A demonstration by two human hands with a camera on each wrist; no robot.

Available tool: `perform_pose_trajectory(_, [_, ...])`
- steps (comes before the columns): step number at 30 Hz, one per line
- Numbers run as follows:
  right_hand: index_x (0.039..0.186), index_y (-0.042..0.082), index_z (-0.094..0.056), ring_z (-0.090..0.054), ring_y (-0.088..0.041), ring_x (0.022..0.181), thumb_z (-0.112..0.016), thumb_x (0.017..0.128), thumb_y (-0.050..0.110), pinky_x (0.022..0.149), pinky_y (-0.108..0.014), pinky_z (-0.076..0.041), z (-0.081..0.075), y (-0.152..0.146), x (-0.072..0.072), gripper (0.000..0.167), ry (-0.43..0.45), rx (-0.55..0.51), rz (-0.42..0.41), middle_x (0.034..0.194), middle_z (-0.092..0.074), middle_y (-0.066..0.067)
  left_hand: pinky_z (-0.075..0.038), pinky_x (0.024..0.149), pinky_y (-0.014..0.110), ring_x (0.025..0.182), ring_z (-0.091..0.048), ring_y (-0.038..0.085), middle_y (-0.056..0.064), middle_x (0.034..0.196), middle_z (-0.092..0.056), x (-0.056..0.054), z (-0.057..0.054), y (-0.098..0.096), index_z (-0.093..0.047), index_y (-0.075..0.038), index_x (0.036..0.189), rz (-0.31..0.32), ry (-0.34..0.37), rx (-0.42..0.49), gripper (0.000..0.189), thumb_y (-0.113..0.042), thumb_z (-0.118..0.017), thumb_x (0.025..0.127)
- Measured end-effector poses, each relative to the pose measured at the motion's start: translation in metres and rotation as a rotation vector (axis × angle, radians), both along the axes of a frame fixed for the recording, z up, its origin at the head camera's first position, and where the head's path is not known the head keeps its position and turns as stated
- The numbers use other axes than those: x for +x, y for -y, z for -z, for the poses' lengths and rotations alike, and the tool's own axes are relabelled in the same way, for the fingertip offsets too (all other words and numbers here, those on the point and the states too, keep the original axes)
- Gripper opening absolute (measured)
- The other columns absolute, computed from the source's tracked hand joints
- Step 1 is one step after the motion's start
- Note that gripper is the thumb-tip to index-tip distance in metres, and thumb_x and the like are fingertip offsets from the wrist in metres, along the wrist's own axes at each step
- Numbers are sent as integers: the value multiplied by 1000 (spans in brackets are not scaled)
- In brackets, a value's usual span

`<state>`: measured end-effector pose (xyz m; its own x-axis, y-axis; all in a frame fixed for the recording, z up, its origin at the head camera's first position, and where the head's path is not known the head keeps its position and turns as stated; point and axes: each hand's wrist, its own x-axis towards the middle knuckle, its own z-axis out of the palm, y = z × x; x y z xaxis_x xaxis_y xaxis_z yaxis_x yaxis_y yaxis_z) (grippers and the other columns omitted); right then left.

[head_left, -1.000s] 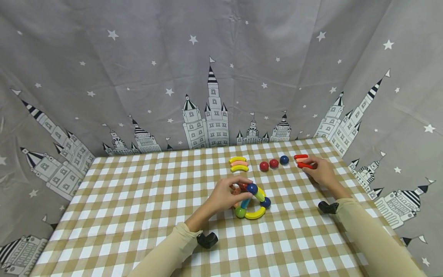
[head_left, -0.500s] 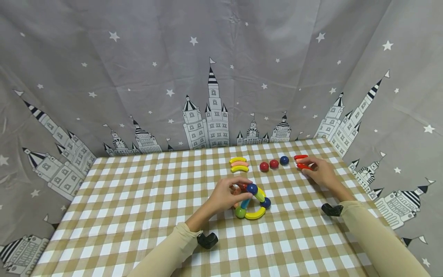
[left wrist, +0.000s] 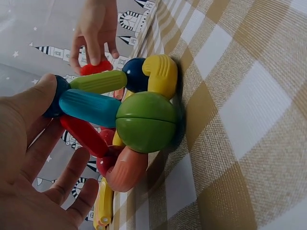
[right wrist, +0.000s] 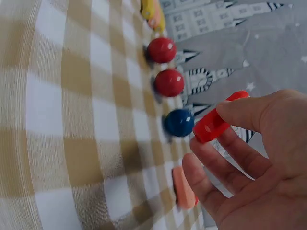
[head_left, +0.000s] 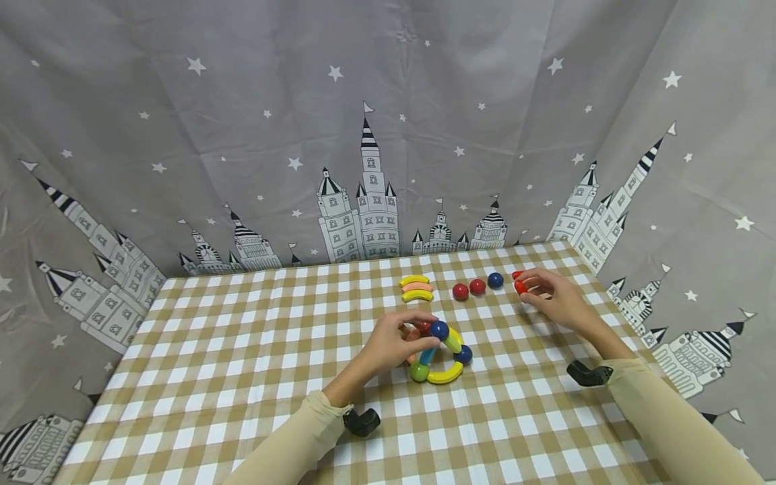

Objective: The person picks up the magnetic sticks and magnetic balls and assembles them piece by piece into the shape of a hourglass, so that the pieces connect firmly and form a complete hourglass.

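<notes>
In the head view my left hand (head_left: 391, 342) pinches the dark blue ball (head_left: 439, 329) at the top of a pyramid-like toy frame of balls and sticks. Its lower part has a green ball (left wrist: 146, 122), a curved yellow stick (left wrist: 162, 74) and a curved orange stick (left wrist: 125, 170). Light blue (left wrist: 91, 106), lime and red sticks slope up to the top ball. At the right, my right hand (head_left: 558, 296) pinches a red stick (right wrist: 213, 122) between thumb and fingers, held above the cloth. Below that hand lies an orange stick (right wrist: 183, 187), with a red one mostly hidden behind it.
Two red balls (head_left: 460, 292) and a blue ball (head_left: 495, 280) stand in a row near the back of the checked tablecloth (head_left: 242, 350). To their left lie two curved yellow sticks (head_left: 418, 295) around an orange one (head_left: 417, 287). A grey castle-print curtain (head_left: 273, 168) hangs behind.
My right hand has lifted the red stick off the cloth and turned it, so it now points more toward the back. The left hand keeps its hold on the frame.
</notes>
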<state>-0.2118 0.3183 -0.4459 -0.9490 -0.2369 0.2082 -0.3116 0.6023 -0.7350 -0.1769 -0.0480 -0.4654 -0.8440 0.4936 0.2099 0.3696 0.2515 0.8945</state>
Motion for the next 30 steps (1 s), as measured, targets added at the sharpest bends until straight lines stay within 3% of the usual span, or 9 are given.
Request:
perform_pose_trajectory(3, [124, 0, -63, -68, -32, 105, -73, 95, 4, 82, -21, -55, -6, 5, 6, 31, 88, -88, -5, 121, -67, -21, -49, 70, 33, 80, -58, 27, 5, 101, -74, 2, -1, -1, -75, -11, 118, -10, 6, 3, 33, -17, -84, 87])
perform_pose_trajectory(6, [126, -1, -60, -69, -24, 103, -73, 95, 4, 81, -22, -56, -14, 14, 13, 34, 146, -160, -8, 120, -67, -22, -48, 70, 33, 78, -58, 22, 10, 101, -74, 10, -15, -2, -74, -5, 118, -13, 3, 14, 32, -10, -83, 87])
perform_pose_trajectory(10, [125, -2, -58, -69, -16, 99, -72, 95, 3, 80, -26, -58, -22, 28, 21, 34, 146, -241, -51, 116, -68, -25, -47, 68, 31, 75, -56, 19, 15, 100, -74, 19, -33, -1, -74, 0, 117, -8, 6, 32, 30, -4, -81, 88])
perform_pose_trajectory(12, [124, -2, -57, -70, -15, 98, -72, 96, 3, 80, -28, -59, -24, 35, 24, 33, 140, -270, -79, 114, -67, -24, -46, 67, 30, 75, -56, 23, 15, 99, -74, 17, -31, -1, -74, 1, 117, -9, 15, 36, 30, -4, -81, 87])
perform_pose_trajectory(15, [123, -1, -57, -70, -18, 98, -74, 95, 5, 81, -29, -59, -29, 48, 30, 33, 138, -299, -102, 113, -68, -23, -44, 66, 29, 75, -55, 31, 15, 99, -75, 11, -18, -3, -75, 1, 117, -13, 34, 37, 31, -3, -81, 87])
perform_pose_trajectory(20, [120, -1, -58, -70, -24, 100, -76, 92, 3, 83, -30, -59, -37, 70, 39, 33, 143, -360, -149, 115, -66, -21, -43, 65, 28, 74, -55, 30, 12, 99, -75, 2, 0, -3, -75, -2, 118, -26, 32, 38, 32, -6, -82, 87])
perform_pose_trajectory(30, [118, 4, -59, -69, -27, 107, -78, 91, 3, 87, -30, -58, -39, 103, 49, 33, 138, -386, -173, 120, -63, -17, -45, 64, 26, 74, -58, 22, 2, 100, -77, 0, 5, -1, -77, -13, 118, -17, 20, 50, 32, -19, -85, 87])
